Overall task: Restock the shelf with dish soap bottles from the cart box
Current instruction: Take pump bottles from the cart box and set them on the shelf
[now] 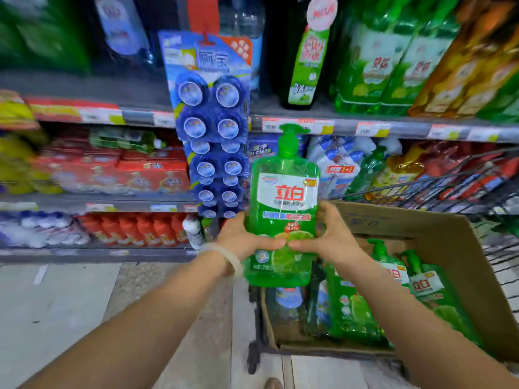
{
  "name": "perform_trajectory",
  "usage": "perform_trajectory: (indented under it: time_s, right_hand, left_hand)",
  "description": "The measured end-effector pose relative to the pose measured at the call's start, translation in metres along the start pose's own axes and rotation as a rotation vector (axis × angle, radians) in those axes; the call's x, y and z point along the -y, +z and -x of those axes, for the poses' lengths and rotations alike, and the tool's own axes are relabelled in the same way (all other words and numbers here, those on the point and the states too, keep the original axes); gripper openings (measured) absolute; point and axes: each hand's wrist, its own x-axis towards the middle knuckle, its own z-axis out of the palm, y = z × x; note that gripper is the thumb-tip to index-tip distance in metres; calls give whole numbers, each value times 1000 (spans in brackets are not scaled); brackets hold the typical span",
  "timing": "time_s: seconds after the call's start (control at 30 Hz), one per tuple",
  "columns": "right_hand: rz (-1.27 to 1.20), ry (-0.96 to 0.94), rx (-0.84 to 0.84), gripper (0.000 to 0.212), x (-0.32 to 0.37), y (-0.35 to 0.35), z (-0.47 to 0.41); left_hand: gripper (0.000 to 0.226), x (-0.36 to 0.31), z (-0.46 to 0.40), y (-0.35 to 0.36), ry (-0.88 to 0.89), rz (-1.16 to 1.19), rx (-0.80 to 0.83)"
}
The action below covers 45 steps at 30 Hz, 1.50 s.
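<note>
A green dish soap bottle (283,197) with a pump top and a white and red label is held upright in front of the shelves. My left hand (241,240) grips its lower left side and my right hand (328,237) grips its lower right side, thumbs meeting across the front. Below and to the right, the open cardboard box (460,265) in the cart holds several more green bottles (393,273). The shelf (365,127) above carries green soap bottles (373,66) at the upper right.
A strip of blue toilet-cleaner packs (213,127) hangs down the shelf upright just left of the bottle. The wire cart basket (438,189) rises at the right. Red boxes (120,169) and red bottles (140,228) fill lower shelves on the left. Pale floor (70,304) lies below.
</note>
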Motion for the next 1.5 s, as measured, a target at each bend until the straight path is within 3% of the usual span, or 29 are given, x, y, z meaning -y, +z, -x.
perform_trajectory:
  time_s: [0.37,0.57,0.7,0.93,1.2,1.5]
  right_hand:
    - [45,-308,394,76,143,253,46]
    - [61,-465,495,89,194,374,56]
    - [97,-563,514,92,212,435,45]
    - [32,-622,510,88,246,518,-34]
    - [94,-655,286,108,307,568,-167]
    - [130,-604,69,101,337,603,-270]
  left_hand:
    - [51,-11,149,-258,234,199,-331]
    - [63,-4,205,-370,318,138,-577]
    - [55,4,209,-429,358,94,-657]
    - [49,-20,150,-528,431,-5,-720]
    - [61,-102,25,-620,526,-129,-614]
    - [71,-139,-104,-684,567,-83,-481]
